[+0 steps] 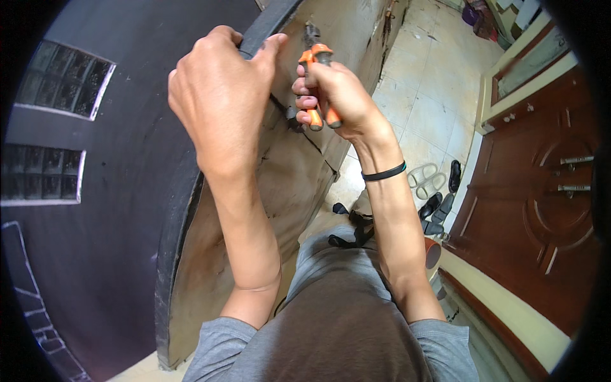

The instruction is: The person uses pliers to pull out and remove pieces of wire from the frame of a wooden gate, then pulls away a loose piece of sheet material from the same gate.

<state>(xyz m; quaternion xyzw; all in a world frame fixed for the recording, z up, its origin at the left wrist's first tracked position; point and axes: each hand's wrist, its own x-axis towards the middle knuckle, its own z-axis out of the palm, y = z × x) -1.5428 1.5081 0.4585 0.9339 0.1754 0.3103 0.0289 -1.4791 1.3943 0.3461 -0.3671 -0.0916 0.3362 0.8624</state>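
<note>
A large upright panel runs along my left side, dark-painted on its outer face and bare brown on the side towards me. My left hand grips its black top edge, the thumb over the edge and most of the fingers hidden behind the hand. In my right hand is a pair of pliers with orange and black handles. The jaws point away from me, close to the panel's brown side. A dark strap or cord hangs against that side below my hands. Whether the jaws touch anything, I cannot tell.
White-outlined window shapes mark the dark face. To the right, a tiled floor leads to a carved brown wooden door. Pale sandals and black shoes lie beside the door, with an orange-brown round object nearer me.
</note>
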